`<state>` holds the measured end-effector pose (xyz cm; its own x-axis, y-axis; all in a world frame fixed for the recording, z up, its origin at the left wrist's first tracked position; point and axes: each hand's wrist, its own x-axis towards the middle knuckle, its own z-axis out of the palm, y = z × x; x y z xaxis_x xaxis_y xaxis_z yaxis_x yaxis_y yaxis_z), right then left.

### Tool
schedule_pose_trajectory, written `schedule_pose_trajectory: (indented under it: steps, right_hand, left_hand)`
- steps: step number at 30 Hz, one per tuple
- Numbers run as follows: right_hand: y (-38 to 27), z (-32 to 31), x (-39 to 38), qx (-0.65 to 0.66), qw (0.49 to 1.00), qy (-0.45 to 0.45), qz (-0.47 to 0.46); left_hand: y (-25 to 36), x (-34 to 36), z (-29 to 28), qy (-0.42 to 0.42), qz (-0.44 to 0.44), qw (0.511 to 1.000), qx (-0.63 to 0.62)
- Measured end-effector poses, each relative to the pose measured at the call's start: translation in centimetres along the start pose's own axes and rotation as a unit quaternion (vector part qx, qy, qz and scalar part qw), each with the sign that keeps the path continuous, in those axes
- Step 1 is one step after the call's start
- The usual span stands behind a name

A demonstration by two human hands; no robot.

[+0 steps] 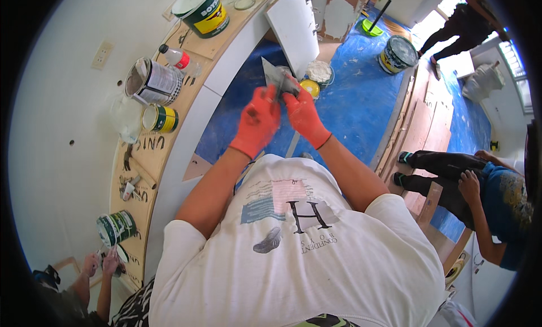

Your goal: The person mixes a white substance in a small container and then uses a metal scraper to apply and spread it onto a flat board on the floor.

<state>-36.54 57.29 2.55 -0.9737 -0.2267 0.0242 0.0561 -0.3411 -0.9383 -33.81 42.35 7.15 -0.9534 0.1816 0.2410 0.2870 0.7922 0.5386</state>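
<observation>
Both my hands wear orange gloves and meet in front of my chest. My left hand [258, 121] is closed on a putty knife, whose pale metal blade [272, 73] points up and away. In my right hand [305, 113], also closed, is a second, dark grey flat scraper [291, 85], pressed close to the first blade. The handles are mostly hidden in the gloves. Just beyond my right hand stand an open tub of white putty [319, 72] and a small can with a yellow top [310, 88].
On the left, a curved wooden counter [192, 47] holds a green bucket [202, 13], a paint can [153, 81], a bottle [174, 56] and a hammer [129, 157]. Blue sheeting [353, 101] covers the floor. Another bucket [398, 55] stands far right. Co-workers are at both sides and far right.
</observation>
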Motion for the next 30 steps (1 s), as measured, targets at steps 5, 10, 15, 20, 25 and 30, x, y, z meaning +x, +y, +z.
schedule_pose_trajectory:
  steps: [5,10,15,20,25,30]
  right_hand:
    - [1.3,-1.5,0.4,-0.063,0.998,0.021,-0.02]
    - [2.8,0.7,-0.4,-0.117,0.99,0.084,-0.008]
    - [4.4,3.6,-1.3,-0.21,0.973,0.039,-0.088]
    - [5.6,3.4,-0.7,-0.143,0.985,-0.004,0.097]
    - [4.7,2.8,-0.8,-0.308,0.944,-0.092,0.076]
    - [2.9,2.0,-1.7,-0.377,0.914,-0.145,0.046]
  left_hand:
    - [-0.7,-0.7,1.3,-0.025,0.001,0.998,-0.052]
    - [-2.3,-1.3,2.8,-0.064,-0.056,0.995,-0.059]
    - [-5.1,-2.2,1.6,-0.008,-0.132,0.986,-0.099]
    - [-5.1,-3.9,-0.5,-0.069,-0.019,0.997,-0.007]
    - [-4.7,-5.0,-0.1,-0.12,0.011,0.993,0.013]
    - [-10.7,-4.1,0.0,-0.027,-0.128,0.991,-0.012]
